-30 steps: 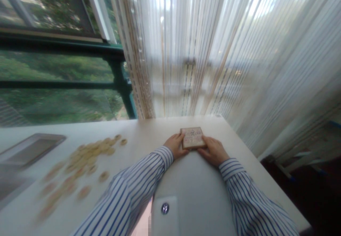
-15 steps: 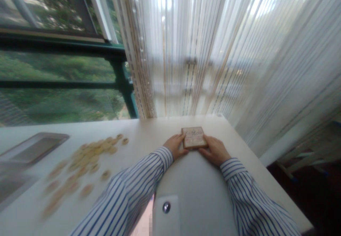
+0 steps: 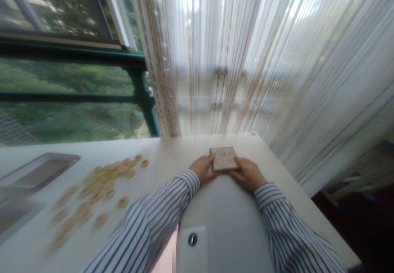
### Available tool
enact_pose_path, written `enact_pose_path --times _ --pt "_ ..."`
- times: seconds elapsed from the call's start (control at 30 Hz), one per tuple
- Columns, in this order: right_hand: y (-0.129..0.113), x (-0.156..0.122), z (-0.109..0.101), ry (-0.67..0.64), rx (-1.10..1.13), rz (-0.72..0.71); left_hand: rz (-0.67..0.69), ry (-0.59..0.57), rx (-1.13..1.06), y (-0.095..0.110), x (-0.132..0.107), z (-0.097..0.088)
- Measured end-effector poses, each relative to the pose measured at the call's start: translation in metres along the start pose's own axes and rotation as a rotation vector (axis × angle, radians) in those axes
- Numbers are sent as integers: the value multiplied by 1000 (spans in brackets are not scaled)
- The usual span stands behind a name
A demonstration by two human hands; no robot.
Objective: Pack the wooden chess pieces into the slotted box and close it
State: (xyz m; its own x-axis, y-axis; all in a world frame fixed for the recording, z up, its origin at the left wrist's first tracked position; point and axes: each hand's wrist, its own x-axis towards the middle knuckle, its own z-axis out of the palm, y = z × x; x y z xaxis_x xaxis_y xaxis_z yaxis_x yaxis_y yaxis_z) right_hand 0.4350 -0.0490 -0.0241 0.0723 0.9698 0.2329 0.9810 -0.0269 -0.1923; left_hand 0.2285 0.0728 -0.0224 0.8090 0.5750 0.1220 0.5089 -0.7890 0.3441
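Observation:
On the white table (image 3: 172, 152), a small flat board (image 3: 224, 160), brown at the edges with dark writing on its pale top, appears to be a folded Chinese chess board. My left hand (image 3: 203, 169) grips its left edge, thumb on top. At the right edge my right hand (image 3: 247, 173) holds it likewise, fingers closed along the side. Both sleeves are striped blue and white. Left of my left arm lies a loose spread of round wooden Chinese chess pieces (image 3: 106, 176). Those closest to me are blurred, and their markings are hard to read.
A clear plastic tray (image 3: 58, 160) lies at the table's left, with a second blurred one (image 3: 18, 217) nearer me. A white item with a round dark button (image 3: 192, 239) sits in front of me. String curtains (image 3: 212, 59) and a green railing (image 3: 70, 55) stand behind the table.

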Motion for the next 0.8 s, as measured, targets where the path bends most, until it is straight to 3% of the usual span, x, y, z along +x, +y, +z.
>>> enact_pose_path --times 0.8 --pt "-1 -2 4 43 -7 -3 -1 54 -3 1 -2 3"
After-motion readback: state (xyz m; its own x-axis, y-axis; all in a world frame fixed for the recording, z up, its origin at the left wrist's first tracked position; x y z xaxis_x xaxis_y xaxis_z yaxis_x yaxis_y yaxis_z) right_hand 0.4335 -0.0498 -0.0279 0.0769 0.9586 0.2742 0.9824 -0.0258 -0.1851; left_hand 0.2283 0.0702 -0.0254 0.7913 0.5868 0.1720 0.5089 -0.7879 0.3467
